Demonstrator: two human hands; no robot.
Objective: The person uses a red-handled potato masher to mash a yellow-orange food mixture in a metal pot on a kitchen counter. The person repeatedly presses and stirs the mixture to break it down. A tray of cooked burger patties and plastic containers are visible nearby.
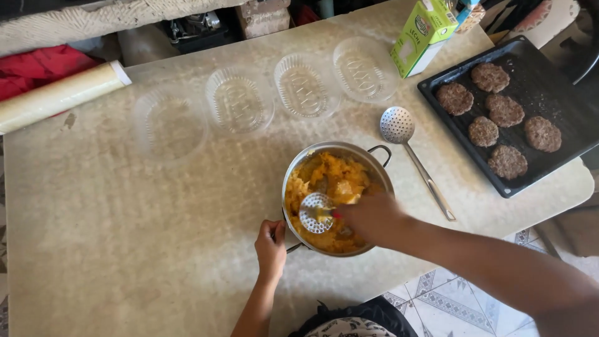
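The right hand (372, 217) grips a masher (316, 213) pressed into orange mash in the pot (374, 163); the left hand (271, 243) clasps the pot's near handle. Beyond the pot stand four clear tubs (239, 100) and a green-and-white carton (422, 35); right of it, a skimmer (399, 126) and a black tray (543, 81) of patties.

we are seeing a shiny metal pot (372, 163), clear glossy plastic tubs (239, 100) at upper centre, and a matt dark tray (541, 81).
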